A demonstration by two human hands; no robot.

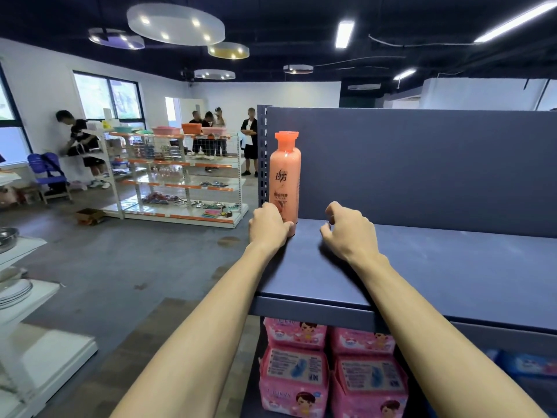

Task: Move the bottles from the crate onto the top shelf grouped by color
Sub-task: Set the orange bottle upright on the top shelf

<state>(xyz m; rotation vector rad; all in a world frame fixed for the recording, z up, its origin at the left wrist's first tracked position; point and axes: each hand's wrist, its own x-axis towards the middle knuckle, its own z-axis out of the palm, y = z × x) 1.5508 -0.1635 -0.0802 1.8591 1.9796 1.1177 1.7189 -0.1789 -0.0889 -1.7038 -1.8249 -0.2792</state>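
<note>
Two bare forearms reach up from the bottom edge, the nearest things in sight, and end in hands over the front left part of a dark blue top shelf [452,267].

On the left hand [268,225] the fingers [265,208] are curled round the foot of an orange bottle [284,176], with the thumb wrapped across its lower front, so the hand grips the bottle low down. The bottle stands upright on the shelf at its far left end, just in front of the blue back panel [422,164] and beside the perforated upright post [262,152]. It has an orange cap and a printed label down its front.

On the right hand [349,232] the fingers [331,212] are bent inward in a loose fist and hold nothing. This hand sits on or just over the shelf, a little to the right of the bottle and not touching it; whether its heel rests on the shelf I cannot tell.

Under the top shelf, pink packs [295,366] are stacked in two columns, and blue packs [527,363] lie further right on the same lower level.

Off to the left, white shelving [45,351] carries plates [15,292] and a metal bowl [7,238]. Across the grey floor [120,267] stands a white rack with orange edges [180,176] holding small goods and plastic basins. Several people [250,140] stand beyond it near the windows.
</note>
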